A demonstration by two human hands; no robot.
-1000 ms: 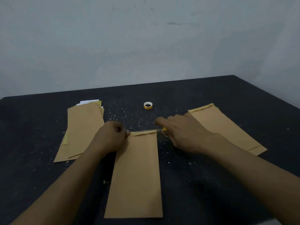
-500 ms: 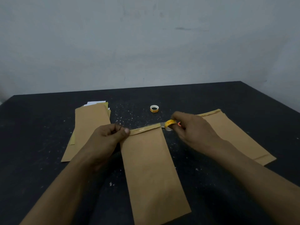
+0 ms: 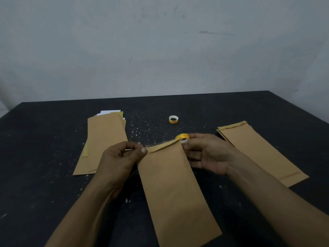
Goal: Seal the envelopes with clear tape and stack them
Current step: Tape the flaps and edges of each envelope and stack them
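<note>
1. The taping step was judged to be in hand: a brown envelope (image 3: pixel 174 184), at the near centre of the dark table (image 3: pixel 44 175), was pinched at its far left corner by the left hand (image 3: pixel 122 157).
2. A yellow tape roll (image 3: pixel 182 137) was gripped in the curled fingers of the right hand (image 3: pixel 208 154) at the far right corner.
3. Next, the strip would likely need severing and pressing flat.
4. The flap looked folded over, its edge slightly raised and the envelope skewed.

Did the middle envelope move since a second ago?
Yes. The middle envelope turned: its near end swung right, its top edge nearer the spare tape roll.
</note>
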